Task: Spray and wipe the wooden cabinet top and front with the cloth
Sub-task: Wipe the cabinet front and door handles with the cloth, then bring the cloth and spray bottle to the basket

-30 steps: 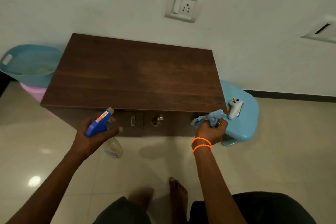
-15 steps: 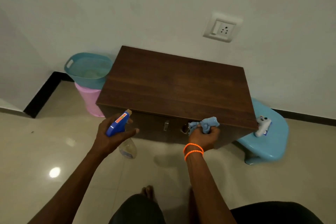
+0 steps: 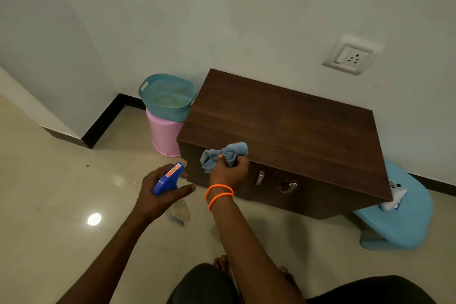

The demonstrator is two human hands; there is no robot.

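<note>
A low dark wooden cabinet (image 3: 283,126) stands against the white wall, with two metal handles (image 3: 260,177) on its front. My right hand (image 3: 228,172), with orange bands at the wrist, grips a bunched light blue cloth (image 3: 223,154) pressed to the cabinet front near its upper left corner. My left hand (image 3: 158,191) holds a spray bottle with a blue trigger head (image 3: 169,179) and a clear body (image 3: 178,212), just left of the cabinet's front corner, nozzle toward it.
A teal basket (image 3: 167,96) sits on a pink bucket (image 3: 164,137) left of the cabinet. A light blue plastic stool (image 3: 404,219) with a small white object stands at the right. A wall socket (image 3: 350,55) is above. My bare feet (image 3: 222,261) are on the tiled floor.
My right hand has slid the cloth leftward along the cabinet front, from the right end to the left corner. The view has swung left. The left hand keeps the spray bottle.
</note>
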